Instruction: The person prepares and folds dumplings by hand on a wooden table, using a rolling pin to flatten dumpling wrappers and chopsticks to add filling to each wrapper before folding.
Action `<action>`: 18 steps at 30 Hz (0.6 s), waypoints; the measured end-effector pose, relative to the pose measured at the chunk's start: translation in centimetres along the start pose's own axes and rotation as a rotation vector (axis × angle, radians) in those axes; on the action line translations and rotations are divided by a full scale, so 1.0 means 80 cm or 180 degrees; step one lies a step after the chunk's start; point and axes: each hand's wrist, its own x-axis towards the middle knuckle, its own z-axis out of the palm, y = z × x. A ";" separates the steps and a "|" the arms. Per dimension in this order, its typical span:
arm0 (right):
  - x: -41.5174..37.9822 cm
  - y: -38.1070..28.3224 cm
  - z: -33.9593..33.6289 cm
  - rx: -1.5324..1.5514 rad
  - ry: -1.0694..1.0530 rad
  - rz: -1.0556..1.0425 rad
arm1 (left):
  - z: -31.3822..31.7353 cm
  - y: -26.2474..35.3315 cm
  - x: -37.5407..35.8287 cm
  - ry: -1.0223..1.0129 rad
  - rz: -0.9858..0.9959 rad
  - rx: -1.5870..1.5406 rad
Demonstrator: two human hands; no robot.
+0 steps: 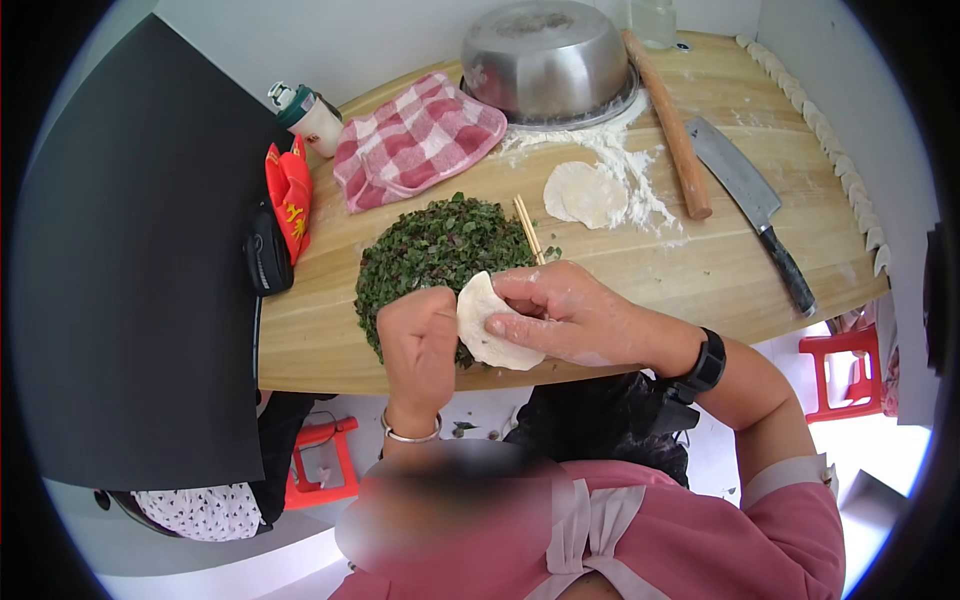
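Left hand [415,340]: fingertips hidden
Chopsticks [527,228]: near ends behind right hand [580,318]
Jar [653,24], far edge of worktop [720,290]: top cropped

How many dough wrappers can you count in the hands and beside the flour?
3 visible: one held wrapper in the right hand, and two overlapping wrappers on the table beside the flour. More may be hidden underneath those two.
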 end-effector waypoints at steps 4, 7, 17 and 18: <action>-0.002 -0.008 -0.006 -0.0524 -0.0326 -0.0145 | -0.002 -0.007 0.001 -0.0312 -0.0558 -0.1189; -0.002 -0.009 -0.007 -0.0431 -0.0556 -0.0137 | 0.001 -0.001 0.004 -0.0639 -0.0732 -0.1250; -0.003 -0.001 -0.001 -0.0296 -0.0428 0.0000 | -0.004 -0.021 -0.001 -0.0320 -0.0316 -0.0760; -0.002 0.003 0.001 0.0029 -0.0332 0.0058 | -0.006 -0.023 0.001 -0.0234 -0.0332 -0.1124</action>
